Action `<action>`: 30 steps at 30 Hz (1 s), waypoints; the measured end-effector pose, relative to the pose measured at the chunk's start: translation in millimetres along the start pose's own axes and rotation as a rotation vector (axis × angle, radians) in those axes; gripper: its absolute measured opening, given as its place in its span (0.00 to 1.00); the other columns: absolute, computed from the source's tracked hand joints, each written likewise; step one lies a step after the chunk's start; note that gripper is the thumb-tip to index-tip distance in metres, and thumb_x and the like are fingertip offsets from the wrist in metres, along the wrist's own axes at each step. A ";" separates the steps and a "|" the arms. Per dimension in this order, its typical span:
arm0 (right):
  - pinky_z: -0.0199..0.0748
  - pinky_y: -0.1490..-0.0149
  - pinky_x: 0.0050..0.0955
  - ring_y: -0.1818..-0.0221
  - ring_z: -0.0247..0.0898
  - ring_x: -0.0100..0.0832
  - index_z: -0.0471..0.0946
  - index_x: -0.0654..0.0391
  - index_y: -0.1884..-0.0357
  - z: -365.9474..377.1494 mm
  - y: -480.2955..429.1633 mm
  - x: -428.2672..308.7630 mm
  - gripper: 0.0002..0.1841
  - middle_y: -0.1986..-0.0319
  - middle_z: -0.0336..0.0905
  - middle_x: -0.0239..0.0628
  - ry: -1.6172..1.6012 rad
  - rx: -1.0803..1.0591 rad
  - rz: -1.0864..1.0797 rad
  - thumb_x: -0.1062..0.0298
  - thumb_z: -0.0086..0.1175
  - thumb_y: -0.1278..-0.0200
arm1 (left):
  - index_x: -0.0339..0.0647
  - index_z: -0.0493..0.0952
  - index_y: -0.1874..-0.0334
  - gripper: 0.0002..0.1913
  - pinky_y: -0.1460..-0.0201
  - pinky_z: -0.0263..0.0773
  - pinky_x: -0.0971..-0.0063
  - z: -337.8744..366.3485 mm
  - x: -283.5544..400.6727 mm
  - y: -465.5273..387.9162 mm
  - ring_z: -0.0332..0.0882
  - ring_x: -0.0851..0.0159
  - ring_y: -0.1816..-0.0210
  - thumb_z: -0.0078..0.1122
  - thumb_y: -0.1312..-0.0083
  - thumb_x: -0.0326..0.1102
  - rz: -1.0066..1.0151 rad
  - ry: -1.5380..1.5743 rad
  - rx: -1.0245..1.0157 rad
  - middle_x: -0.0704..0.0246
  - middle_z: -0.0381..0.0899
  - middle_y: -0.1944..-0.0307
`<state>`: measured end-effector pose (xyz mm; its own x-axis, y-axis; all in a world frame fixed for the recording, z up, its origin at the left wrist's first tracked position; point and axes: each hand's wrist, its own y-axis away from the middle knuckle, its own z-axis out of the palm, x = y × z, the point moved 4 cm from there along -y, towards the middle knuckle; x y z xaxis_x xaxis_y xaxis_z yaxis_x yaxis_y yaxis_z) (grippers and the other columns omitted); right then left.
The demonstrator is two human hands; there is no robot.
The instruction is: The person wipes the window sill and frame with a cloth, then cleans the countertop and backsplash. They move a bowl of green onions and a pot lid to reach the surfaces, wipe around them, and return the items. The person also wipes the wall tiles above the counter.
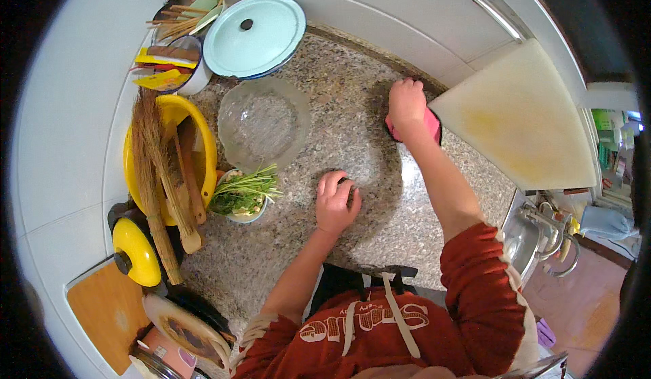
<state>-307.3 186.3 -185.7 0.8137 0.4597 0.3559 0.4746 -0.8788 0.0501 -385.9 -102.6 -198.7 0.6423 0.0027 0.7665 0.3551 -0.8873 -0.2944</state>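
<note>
My right hand (408,102) is over a pink cloth (433,125) with a dark edge, on the granite countertop (366,140) near the back wall. Its fingers are curled, and the hand and wrist hide much of the cloth. Lower and to the left, my left hand (336,203) rests on the counter with bent, spread fingers. A dark patch shows between its fingers; whether it is shadow or a thing is unclear. Left of that hand stands a small bowl (249,217) of green herbs (249,188) and pale pieces. Behind this bowl is a clear glass bowl (264,125).
A light-blue enamel lid (254,43) sits at the back. On the left are a yellow basin (207,140), straw whisks (147,165) and a yellow lid (135,252). A white cutting board (524,125) leans at the right, near a metal sink (524,236).
</note>
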 end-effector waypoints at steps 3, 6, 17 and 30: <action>0.70 0.34 0.40 0.40 0.70 0.47 0.78 0.67 0.39 -16.6 63.6 -40.6 0.26 0.45 0.79 0.49 -0.103 0.137 -0.232 0.71 0.59 0.41 | 0.36 0.83 0.56 0.11 0.38 0.74 0.51 -1.0 -2.0 -0.2 0.77 0.43 0.43 0.69 0.40 0.29 -0.003 0.018 0.019 0.56 0.79 0.45; 0.69 0.30 0.45 0.40 0.70 0.52 0.74 0.60 0.27 -39.7 125.3 -54.6 0.35 0.33 0.76 0.46 -0.630 0.335 -0.355 0.75 0.61 0.42 | 0.35 0.83 0.57 0.11 0.37 0.74 0.50 -4.3 -2.0 -1.1 0.77 0.43 0.41 0.69 0.40 0.29 -0.004 0.059 0.027 0.55 0.79 0.45; 0.62 0.26 0.53 0.26 0.63 0.47 0.74 0.48 0.27 -48.6 -59.5 -140.1 0.29 0.28 0.72 0.35 -0.618 0.587 -0.316 0.60 0.61 0.29 | 0.35 0.82 0.53 0.13 0.38 0.74 0.51 -7.9 -3.0 1.6 0.77 0.43 0.43 0.66 0.41 0.22 -0.017 0.179 0.079 0.55 0.79 0.45; 0.70 0.31 0.49 0.28 0.67 0.45 0.80 0.50 0.32 -54.0 210.3 -135.5 0.30 0.34 0.78 0.33 -0.838 0.269 -0.785 0.68 0.62 0.41 | 0.39 0.83 0.55 0.11 0.40 0.74 0.52 -76.8 17.2 76.1 0.81 0.47 0.46 0.65 0.40 0.22 -0.010 0.205 0.137 0.61 0.83 0.52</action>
<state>-335.9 -67.8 -172.9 0.1861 0.8911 -0.4139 0.9174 -0.3084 -0.2515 -400.0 -205.5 -164.1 0.4919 -0.0947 0.8655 0.4586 -0.8168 -0.3500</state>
